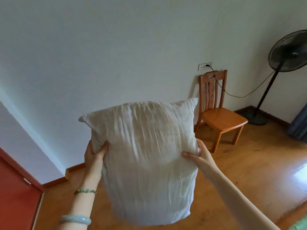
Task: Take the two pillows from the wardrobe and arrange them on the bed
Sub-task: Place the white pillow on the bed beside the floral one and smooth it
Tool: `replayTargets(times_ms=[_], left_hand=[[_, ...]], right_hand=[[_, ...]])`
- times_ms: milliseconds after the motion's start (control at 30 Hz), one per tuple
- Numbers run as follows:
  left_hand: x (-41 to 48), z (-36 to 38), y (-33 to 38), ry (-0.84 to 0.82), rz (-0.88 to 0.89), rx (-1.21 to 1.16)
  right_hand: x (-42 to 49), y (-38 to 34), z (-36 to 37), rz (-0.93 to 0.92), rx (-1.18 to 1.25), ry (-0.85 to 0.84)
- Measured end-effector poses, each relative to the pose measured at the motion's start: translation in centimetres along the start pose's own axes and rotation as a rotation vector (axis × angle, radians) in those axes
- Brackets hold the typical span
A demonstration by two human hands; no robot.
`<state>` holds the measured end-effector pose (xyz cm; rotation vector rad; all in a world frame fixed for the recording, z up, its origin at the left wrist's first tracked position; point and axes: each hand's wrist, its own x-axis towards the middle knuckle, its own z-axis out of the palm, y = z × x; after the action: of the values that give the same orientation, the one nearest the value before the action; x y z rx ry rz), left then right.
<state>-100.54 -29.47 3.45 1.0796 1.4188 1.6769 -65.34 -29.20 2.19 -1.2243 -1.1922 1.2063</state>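
A wrinkled off-white pillow (146, 156) is held up in front of me, long side upright, above the wooden floor. My left hand (94, 152) grips its left edge with the thumb on the front. On the opposite edge, my right hand (199, 155) pinches the fabric. Two green bangles sit on my left forearm. Neither the wardrobe nor the bed is in view, and no second pillow shows.
A wooden chair (219, 113) stands against the white wall behind the pillow. At the far right a black standing fan (287, 52) is plugged into a wall socket (205, 66), its cable sagging over the chair. A red door (15, 193) is at lower left.
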Motion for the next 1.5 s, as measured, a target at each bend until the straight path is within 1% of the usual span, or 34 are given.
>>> replayTargets(times_ms=[100,267,467,633,733,867,933,1033,1233,1500], left_hand=[[4.9,4.2,-0.7,-0.067,-0.022,-0.028],[13.2,12.8,-2.9,-0.241,-0.042,-0.010],[21.9,26.1,-5.4,-0.461,0.004,0.067],[25.9,38.0,-7.4,-0.703,0.003,0.106],[26.4,44.6,-8.1,-0.835,-0.005,0.090],[25.3,53.0,-7.8,-1.001,-0.054,-0.018],[24.5,57.4,-7.6,-1.081,-0.069,-0.056],[23.2,64.0,-7.9,-1.179,-0.062,-0.087],[20.3,77.6,-9.4,-1.240,-0.105,-0.095],[16.6,95.1,-9.5,-1.292,-0.163,-0.092]], right_hand=[[3.9,-0.2,-1.4,-0.004,0.001,0.079],[9.5,0.3,-4.9,0.016,0.029,0.242],[15.0,0.3,-10.3,-0.005,0.036,0.488],[16.9,0.3,-14.7,-0.010,0.064,0.731],[17.0,0.3,-17.0,-0.011,0.103,0.870],[17.1,0.2,-21.1,-0.009,0.125,1.053],[17.3,0.3,-23.7,-0.014,0.134,1.123],[18.0,0.6,-28.1,-0.020,0.148,1.184],[20.3,1.9,-39.5,-0.046,0.166,1.233],[24.6,0.9,-54.9,0.014,0.141,1.317]])
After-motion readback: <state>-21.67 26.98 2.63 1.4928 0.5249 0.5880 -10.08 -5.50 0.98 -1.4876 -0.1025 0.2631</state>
